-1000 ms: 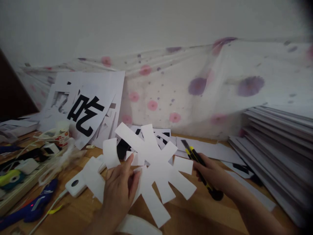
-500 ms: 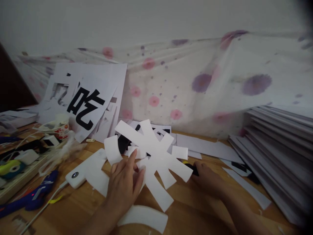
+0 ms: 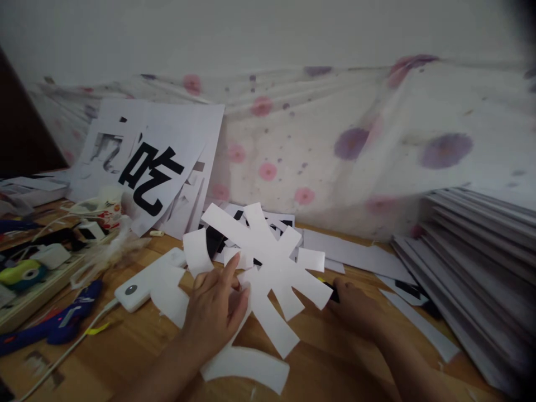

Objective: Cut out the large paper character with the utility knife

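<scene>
A white cutout [image 3: 272, 262] with several radiating strips lies over other paper pieces on the wooden table. My left hand [image 3: 215, 304] is at its left side, index finger stretched out and thumb apart, fingertips touching the white pieces; the other fingers are curled. To the right of the cutout, my right hand [image 3: 352, 301] is closed on a black tool with a bit of yellow [image 3: 334, 292], partly hidden by a strip. Below the cutout lies a curved white piece [image 3: 247, 367].
A stack of boards [image 3: 473, 268] stands at right. On the left are a blue glue gun [image 3: 73, 315], a white power bank [image 3: 144, 282] with a cable, and a power strip [image 3: 46, 293]. Sheets with a black character [image 3: 153, 176] lean on the floral wall cover [image 3: 301, 139].
The view has shifted slightly, so most things sit a little further right. Both hands keep almost the same pose beside the cutout.
</scene>
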Motion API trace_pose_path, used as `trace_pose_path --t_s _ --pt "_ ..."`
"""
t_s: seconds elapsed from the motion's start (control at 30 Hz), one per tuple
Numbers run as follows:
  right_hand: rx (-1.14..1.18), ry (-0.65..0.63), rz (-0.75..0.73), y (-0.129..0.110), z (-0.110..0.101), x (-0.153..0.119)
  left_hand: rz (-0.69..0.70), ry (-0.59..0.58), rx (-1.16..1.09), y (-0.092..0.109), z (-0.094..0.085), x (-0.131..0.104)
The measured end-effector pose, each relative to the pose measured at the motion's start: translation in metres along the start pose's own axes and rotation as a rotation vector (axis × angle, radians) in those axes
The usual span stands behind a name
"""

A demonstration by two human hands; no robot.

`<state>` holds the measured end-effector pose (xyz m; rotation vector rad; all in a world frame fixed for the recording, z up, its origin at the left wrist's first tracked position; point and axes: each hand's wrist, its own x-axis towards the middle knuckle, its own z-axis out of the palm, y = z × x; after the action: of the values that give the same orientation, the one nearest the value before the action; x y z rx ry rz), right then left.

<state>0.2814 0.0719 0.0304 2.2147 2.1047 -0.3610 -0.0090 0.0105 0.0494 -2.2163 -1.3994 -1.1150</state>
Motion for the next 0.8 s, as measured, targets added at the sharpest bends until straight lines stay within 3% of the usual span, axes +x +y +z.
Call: trace_pose_path --t_s 0.8 --pt "0.139 0.069 0.059 0.0062 0.0021 0.008 0.047 -0.08 -0.048 -0.0015 0.0035 -0.0074"
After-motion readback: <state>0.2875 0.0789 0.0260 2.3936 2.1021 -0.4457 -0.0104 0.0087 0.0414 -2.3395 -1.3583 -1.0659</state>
